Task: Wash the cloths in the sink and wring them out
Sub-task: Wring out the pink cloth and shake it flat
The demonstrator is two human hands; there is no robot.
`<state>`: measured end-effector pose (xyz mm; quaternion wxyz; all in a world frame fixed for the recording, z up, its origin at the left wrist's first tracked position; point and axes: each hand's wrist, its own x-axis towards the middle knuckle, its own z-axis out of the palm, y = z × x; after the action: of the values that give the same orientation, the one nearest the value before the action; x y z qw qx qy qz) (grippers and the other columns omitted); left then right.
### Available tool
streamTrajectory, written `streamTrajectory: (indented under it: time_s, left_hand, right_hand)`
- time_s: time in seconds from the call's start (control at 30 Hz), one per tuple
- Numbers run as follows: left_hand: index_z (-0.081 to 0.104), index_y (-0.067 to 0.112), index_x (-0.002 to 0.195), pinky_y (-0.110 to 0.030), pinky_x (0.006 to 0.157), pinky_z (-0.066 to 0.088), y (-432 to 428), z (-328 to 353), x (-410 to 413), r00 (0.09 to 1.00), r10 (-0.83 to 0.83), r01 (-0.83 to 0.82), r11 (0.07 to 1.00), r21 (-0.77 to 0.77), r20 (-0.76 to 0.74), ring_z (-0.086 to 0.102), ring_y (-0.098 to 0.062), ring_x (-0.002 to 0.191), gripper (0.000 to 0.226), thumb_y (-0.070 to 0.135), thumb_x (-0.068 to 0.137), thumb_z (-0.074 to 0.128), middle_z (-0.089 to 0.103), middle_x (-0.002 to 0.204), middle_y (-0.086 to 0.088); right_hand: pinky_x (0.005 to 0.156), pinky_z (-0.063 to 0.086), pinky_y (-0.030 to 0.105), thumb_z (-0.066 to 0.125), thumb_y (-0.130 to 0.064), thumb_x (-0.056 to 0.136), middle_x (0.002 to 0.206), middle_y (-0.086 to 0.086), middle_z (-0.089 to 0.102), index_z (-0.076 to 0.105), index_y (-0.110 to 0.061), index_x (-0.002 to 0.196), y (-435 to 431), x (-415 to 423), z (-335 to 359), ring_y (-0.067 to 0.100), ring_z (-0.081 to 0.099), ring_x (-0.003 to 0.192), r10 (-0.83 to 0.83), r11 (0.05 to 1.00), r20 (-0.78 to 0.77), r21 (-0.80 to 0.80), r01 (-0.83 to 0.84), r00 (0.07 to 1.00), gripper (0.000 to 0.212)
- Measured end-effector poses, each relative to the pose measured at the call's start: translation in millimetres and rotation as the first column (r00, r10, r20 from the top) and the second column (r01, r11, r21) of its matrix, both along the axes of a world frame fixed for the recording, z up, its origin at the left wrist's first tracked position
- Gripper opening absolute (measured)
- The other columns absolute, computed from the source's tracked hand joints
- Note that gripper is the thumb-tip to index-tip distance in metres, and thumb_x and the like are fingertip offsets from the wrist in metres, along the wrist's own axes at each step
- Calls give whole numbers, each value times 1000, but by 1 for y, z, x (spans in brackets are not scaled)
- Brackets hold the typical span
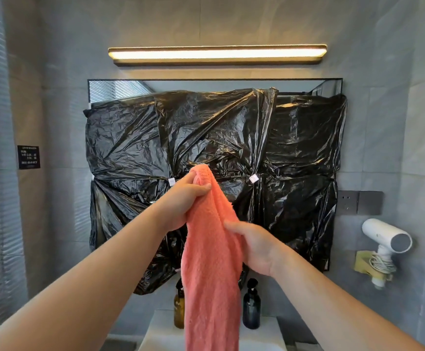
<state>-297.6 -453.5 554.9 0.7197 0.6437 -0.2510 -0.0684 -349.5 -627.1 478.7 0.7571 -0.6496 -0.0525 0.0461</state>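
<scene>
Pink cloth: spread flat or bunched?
Bunched. The pink cloth hangs as a gathered column, left hand gripping its top, right hand gripping lower down.

We see a fluffy coral-pink cloth (210, 262) hanging bunched and lengthwise, its top raised high, its lower end out of view.

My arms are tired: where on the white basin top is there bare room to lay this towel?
Bare white basin top shows left of the amber pump bottle and right of the dark pump bottle, out to each edge. Between the bottles it is crowded: the coral terry towel, held by the left hand and right hand, hangs there and hides the surface.
</scene>
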Motion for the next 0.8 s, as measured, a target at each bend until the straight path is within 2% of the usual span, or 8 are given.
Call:
streamTrajectory:
  time_s: [0.13, 0.23, 0.33, 0.43, 0.53, 0.63, 0.7, 0.8]
  left_hand:
    - [43, 24, 136, -43, 79, 57, 9, 6, 10, 997, -69, 74, 975, 211, -32, 71, -21, 82, 43, 8, 98, 56, 67, 112, -9]
    - [51, 8, 120, -53, 79, 61, 17, -6, 18, 972, -187, 231, 871, 433, -142, 71, -30, 80, 21, 6, 99, 53, 67, 102, -19]
    - [65, 2, 106, -41, 86, 60, 23, -20, 34, 948, -212, 269, 931, 245, -237, 69, -23, 80, 16, 9, 99, 53, 71, 93, -13]
    - [73, 13, 106, -33, 69, 58, 24, -39, 44, 921, -199, 213, 977, 6, -334, 70, -18, 74, 21, 17, 101, 54, 72, 93, -6]
    - [70, 15, 113, -48, 88, 54, 24, -64, 41, 893, -224, 311, 934, 176, -390, 70, -28, 89, 29, 35, 98, 56, 72, 100, -10]
    - [75, 10, 82, -47, 91, 54, 31, -70, 39, 872, -324, 412, 890, 195, -366, 69, -25, 78, 28, 18, 97, 53, 68, 82, -9]
    - [70, 12, 73, -41, 79, 57, 35, -62, 44, 915, -264, 320, 935, 152, -305, 65, -21, 73, 27, 4, 92, 52, 62, 81, -8]
    - [57, 16, 89, -32, 65, 49, 39, -45, 62, 950, -89, 72, 995, -68, -299, 55, -14, 64, 19, -1, 96, 50, 56, 82, -5]
  right_hand:
    - [83, 58, 41, 53, -17, 99, 110, 16, 72, 65, -7, 124, 5, 5, 24, 27, 71, 95, -41, 963, 145, 271, 0, 989, 30]
    - [87, 54, 46, 37, -30, 106, 110, 22, 72, 69, 2, 116, 15, 10, 37, 31, 72, 97, -78, 940, 107, 338, 38, 991, 46]
    - [85, 51, 46, 29, -32, 106, 103, 23, 74, 79, 3, 92, 22, 11, 47, 32, 75, 89, -43, 931, 135, 364, -9, 990, 63]
    - [92, 50, 49, 28, -28, 108, 113, 27, 69, 67, 8, 113, 22, 15, 54, 37, 70, 102, -81, 928, 136, 372, 24, 987, 53]
    - [90, 50, 47, 32, -24, 110, 120, 22, 65, 59, 0, 127, 24, 18, 56, 34, 63, 110, -199, 911, 107, 386, 144, 974, 39]
    - [83, 53, 45, 44, -13, 107, 117, 18, 67, 58, -7, 130, 29, 22, 55, 30, 67, 104, -261, 915, 124, 349, 204, 957, 27]
    - [80, 55, 44, 47, -11, 105, 109, 17, 69, 60, -6, 126, 30, 25, 56, 29, 68, 96, -298, 928, 123, 269, 257, 947, 25]
    - [76, 55, 38, 49, -7, 104, 98, 14, 71, 63, -4, 116, 30, 30, 54, 23, 70, 84, -314, 944, 111, 143, 298, 943, 19]
